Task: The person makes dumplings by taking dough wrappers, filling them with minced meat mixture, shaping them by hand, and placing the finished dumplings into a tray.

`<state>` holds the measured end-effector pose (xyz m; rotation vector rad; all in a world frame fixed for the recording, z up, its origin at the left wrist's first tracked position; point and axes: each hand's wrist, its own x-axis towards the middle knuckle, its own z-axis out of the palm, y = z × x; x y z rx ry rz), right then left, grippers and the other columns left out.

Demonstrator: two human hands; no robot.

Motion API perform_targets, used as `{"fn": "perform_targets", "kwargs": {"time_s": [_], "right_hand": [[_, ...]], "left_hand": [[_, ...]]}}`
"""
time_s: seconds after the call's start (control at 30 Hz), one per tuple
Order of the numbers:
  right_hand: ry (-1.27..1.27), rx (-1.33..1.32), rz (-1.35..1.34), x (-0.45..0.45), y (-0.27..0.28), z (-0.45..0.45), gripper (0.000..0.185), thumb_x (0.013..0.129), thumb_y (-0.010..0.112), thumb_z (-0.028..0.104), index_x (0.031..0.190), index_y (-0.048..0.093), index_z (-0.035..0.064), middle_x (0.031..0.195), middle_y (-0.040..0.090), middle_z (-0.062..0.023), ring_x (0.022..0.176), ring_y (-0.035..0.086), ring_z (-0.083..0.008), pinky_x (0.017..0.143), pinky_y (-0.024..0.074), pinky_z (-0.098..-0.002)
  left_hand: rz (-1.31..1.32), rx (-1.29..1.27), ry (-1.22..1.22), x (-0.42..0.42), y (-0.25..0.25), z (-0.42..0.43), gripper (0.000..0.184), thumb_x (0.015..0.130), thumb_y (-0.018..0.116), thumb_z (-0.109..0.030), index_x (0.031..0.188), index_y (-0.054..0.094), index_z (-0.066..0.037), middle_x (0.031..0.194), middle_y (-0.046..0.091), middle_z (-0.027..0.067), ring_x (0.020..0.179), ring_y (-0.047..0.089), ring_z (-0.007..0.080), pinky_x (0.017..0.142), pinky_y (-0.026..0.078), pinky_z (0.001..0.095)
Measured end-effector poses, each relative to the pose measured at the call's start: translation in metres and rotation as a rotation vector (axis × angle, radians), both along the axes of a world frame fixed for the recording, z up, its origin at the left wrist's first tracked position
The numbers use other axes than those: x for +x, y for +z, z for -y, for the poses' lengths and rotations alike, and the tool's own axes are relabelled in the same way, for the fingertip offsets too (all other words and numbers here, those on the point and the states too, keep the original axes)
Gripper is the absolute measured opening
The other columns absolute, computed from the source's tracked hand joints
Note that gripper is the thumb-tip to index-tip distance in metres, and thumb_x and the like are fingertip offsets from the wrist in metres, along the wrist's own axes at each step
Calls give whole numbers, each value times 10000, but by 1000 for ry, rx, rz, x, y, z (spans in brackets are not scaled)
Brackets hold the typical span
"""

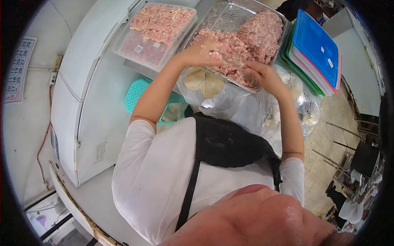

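Note:
A metal tray [225, 18] holds a large mass of pinkish ground meat [262, 30]. My left hand [205, 53] is over the near-left part of the tray, fingers curled around a bit of the meat, with smears on the skin. Close to it, my right hand [264, 76] is at the tray's near edge. Its thumb and fingers are pinched together, and what lies between them is hard to make out. Just below the tray, round pale wrappers [205, 82] lie on clear plastic.
To the left, a clear plastic container [143, 53] carries rows of shaped meat pieces. Stacked coloured lids [316, 45] stand at the right. A teal perforated basket [136, 93] sits below the container, beside a white refrigerator [98, 106]. Plastic bags [297, 102] lie near my right forearm.

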<state>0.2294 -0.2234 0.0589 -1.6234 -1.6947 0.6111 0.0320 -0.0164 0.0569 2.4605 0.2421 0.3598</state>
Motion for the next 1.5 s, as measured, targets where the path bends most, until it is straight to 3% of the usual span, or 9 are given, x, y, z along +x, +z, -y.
{"fn": "perform_targets", "kwargs": {"time_s": [0.1,0.3,0.33,0.47,0.7,0.83,1.1,1.27,1.5], "right_hand": [[-246,7,442,-4,10,1,302,918,554,264,1174,605,112,947,653,-155,833,632,-365,708,507,-423],[-224,146,384,-9,-51,-7,284,914,532,250,1177,582,157,891,642,-138,736,639,-345,624,514,-443],[-289,-210,710,0,-45,1,268,917,515,261,1150,594,153,898,641,-149,781,642,-341,659,516,-444],[-314,-340,570,0,-9,26,298,928,492,283,1125,622,102,883,650,-173,875,635,-338,725,510,-421],[-275,-71,-6,-71,54,20,305,914,585,235,1162,623,60,1006,659,-191,928,647,-303,828,479,-344],[-194,3,219,-90,53,-10,287,907,586,243,1117,637,54,1036,650,-172,917,634,-337,794,495,-380],[-311,71,618,-143,65,-58,231,885,599,276,1069,664,153,809,620,-112,746,626,-317,639,489,-416],[-328,-2,347,-182,110,-75,283,916,560,266,1086,645,57,974,651,-181,850,632,-342,728,495,-393],[-284,-125,333,-219,71,-123,331,930,561,224,1167,597,-4,1110,633,-198,1016,623,-319,869,468,-346]], "left_hand": [[-179,-203,221,2,-15,-6,531,733,739,-379,1131,633,-43,1161,622,152,1090,573,283,944,440,364],[-267,-294,248,-2,-15,1,683,724,738,-433,1251,543,-45,1281,541,184,1159,528,295,965,421,368],[-201,-199,297,-7,-30,-2,709,726,739,-432,1278,516,-48,1296,529,184,1159,529,292,962,423,365],[-27,-161,220,-24,-25,-16,781,732,762,-389,1352,424,-55,1319,519,146,1155,537,265,961,425,353],[122,-141,-87,-40,25,-13,555,687,794,-253,1177,594,-85,1178,609,112,1114,559,256,948,434,364],[29,-69,-159,-57,38,-30,538,707,776,-310,1160,605,-73,1174,611,143,1102,565,297,955,431,367],[-108,-128,-42,-122,57,-78,707,710,768,-427,1204,556,32,1217,577,198,1142,542,333,977,414,402],[66,-49,6,-158,25,-117,758,686,786,-450,1216,548,36,1215,575,205,1134,542,345,977,413,402],[144,-80,103,-193,12,-157,672,687,790,-416,1220,580,-65,1192,595,176,1106,560,303,947,434,378]]}}
